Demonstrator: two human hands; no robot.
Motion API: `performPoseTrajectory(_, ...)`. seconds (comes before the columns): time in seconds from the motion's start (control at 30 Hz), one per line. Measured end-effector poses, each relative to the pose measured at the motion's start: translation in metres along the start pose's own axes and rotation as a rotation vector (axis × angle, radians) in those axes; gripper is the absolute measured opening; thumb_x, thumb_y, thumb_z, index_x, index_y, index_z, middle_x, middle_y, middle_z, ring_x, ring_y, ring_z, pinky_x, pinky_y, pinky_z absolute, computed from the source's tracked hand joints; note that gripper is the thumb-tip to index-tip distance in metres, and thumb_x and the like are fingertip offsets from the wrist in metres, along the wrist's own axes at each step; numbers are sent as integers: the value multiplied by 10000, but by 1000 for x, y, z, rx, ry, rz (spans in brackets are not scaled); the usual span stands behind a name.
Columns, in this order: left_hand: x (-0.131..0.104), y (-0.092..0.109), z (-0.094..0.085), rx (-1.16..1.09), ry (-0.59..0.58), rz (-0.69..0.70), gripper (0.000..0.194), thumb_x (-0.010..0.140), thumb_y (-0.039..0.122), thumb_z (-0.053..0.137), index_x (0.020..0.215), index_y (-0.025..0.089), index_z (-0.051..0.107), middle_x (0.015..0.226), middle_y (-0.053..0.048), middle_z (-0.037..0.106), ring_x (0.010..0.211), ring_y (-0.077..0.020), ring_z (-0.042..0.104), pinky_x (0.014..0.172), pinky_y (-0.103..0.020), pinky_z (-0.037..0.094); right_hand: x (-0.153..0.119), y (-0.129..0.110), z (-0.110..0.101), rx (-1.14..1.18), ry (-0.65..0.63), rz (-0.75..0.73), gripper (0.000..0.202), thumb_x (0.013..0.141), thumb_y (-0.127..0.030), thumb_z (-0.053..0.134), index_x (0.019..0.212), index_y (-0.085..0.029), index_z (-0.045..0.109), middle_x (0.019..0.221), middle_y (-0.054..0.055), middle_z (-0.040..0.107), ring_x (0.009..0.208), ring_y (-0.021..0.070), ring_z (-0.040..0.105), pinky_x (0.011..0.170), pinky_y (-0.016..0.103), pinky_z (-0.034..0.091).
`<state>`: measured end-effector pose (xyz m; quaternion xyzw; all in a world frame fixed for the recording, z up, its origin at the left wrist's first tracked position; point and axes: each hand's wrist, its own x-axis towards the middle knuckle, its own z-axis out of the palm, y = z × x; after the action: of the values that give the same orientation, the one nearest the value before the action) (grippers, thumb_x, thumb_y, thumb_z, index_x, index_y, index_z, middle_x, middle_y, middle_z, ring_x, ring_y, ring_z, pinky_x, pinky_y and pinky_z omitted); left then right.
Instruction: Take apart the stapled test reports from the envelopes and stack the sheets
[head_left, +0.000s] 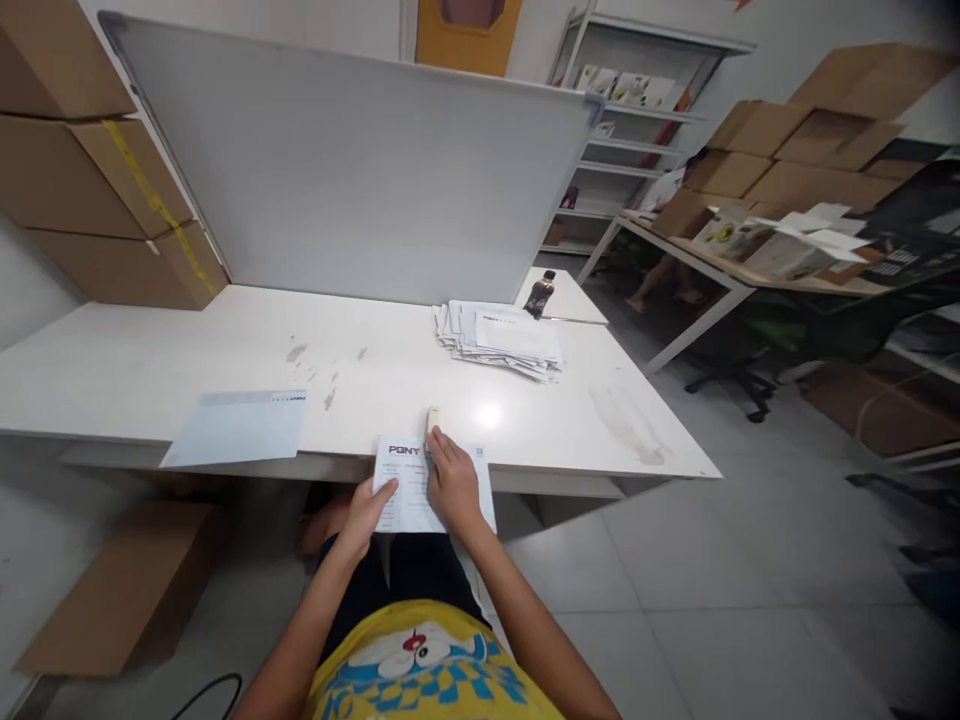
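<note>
My left hand (pixel 366 512) pinches the left edge of a white printed paper (pixel 405 500) headed "PONY", which lies partly on the table's front edge and partly over my lap. Over the right half of that paper, my right hand (pixel 455 485) has its fingers closed against a small cream-coloured oblong block (pixel 432 420); its exact kind is too small to make out. To the left, a pale blue-white sheet (pixel 238 425) with similar lettering lies at the table edge. Farther back rests an untidy stack of papers (pixel 502 340).
A dark capped bottle (pixel 540 294) stands behind the stack. A whiteboard (pixel 360 180) rises along the back of the white table (pixel 375 370). Cardboard boxes (pixel 112 220) are piled at the left, and another carton (pixel 124 585) sits on the floor. A person is partly visible behind the right-hand table.
</note>
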<state>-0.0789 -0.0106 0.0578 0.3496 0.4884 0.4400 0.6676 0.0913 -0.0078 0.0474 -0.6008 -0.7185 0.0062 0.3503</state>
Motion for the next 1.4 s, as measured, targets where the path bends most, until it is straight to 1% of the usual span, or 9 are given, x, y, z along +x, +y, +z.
performPoseTrajectory(0.3, -37, 64, -79, -149, 232, 87, 418, 536, 339, 821, 868, 123, 686, 776, -75, 742, 726, -263, 706, 593, -298, 575, -34, -38, -32, 156, 68, -108, 526, 934, -301, 420, 1439, -207, 311, 1452, 109, 418, 1385, 256, 304, 1065, 497, 372)
performPoseTrajectory(0.4, -44, 70, -72, -248, 330, 135, 351, 558, 286, 798, 854, 136, 682, 769, -48, 741, 681, -224, 703, 571, -268, 574, -52, -66, -40, 135, -28, -284, 733, 878, -461, 518, 1475, -161, 216, 1482, 138, 363, 1397, 288, 271, 1074, 497, 359)
performPoseTrajectory(0.6, -49, 55, -32, -238, 172, 8, 393, 539, 233, 815, 888, 114, 678, 786, -90, 741, 774, -300, 707, 641, -346, 595, -41, -69, -48, 30, 141, -389, 593, 881, -74, 414, 1440, -248, 322, 1379, 77, 519, 1360, 222, 354, 1091, 446, 319)
performPoseTrajectory(0.83, -40, 63, -16, -322, 230, 19, 396, 578, 300, 802, 911, 135, 666, 793, -73, 738, 801, -295, 702, 677, -369, 599, -18, -60, -73, 168, -10, -450, 628, 899, -436, 486, 1428, -142, 316, 1426, 144, 451, 1357, 257, 349, 1065, 458, 362)
performPoseTrajectory(0.97, -37, 64, -13, -311, 180, 19, 409, 576, 354, 791, 911, 150, 671, 861, -85, 740, 870, -314, 687, 730, -395, 589, -8, -58, -69, 112, 5, -457, 494, 904, -134, 396, 1394, -191, 382, 1347, 80, 552, 1285, 165, 453, 1046, 371, 385)
performPoseTrajectory(1.07, -25, 63, -25, -83, 135, 109, 430, 587, 449, 763, 898, 164, 680, 907, -101, 735, 947, -343, 661, 800, -437, 563, 11, -35, -67, 102, 158, -434, 516, 853, -64, 377, 1344, -203, 452, 1251, 67, 629, 1204, 161, 535, 999, 358, 426)
performPoseTrajectory(1.17, -1, 68, -58, 465, 93, 330, 461, 702, 530, 639, 1007, 186, 686, 1098, -107, 693, 1116, -344, 581, 975, -482, 453, 43, 2, -80, 27, 333, -315, 462, 833, -56, 374, 1238, -176, 561, 1125, 93, 692, 1073, 191, 623, 921, 361, 483)
performPoseTrajectory(1.27, 26, 73, -101, 1007, 287, 587, 544, 814, 498, 503, 1266, 200, 562, 1371, -100, 522, 1349, -311, 350, 1126, -487, 240, 83, 40, -110, -91, 507, -55, 393, 870, -106, 360, 1146, -178, 630, 1019, 102, 721, 955, 213, 667, 831, 358, 523)
performPoseTrajectory(1.4, 45, 64, -139, 1324, 338, 524, 599, 866, 434, 411, 1396, 155, 414, 1480, -134, 374, 1426, -322, 152, 1134, -570, 59, 141, 85, -131, -162, 853, 150, 430, 919, -149, 282, 1244, -188, 562, 1207, 114, 639, 1158, 221, 571, 985, 434, 419)
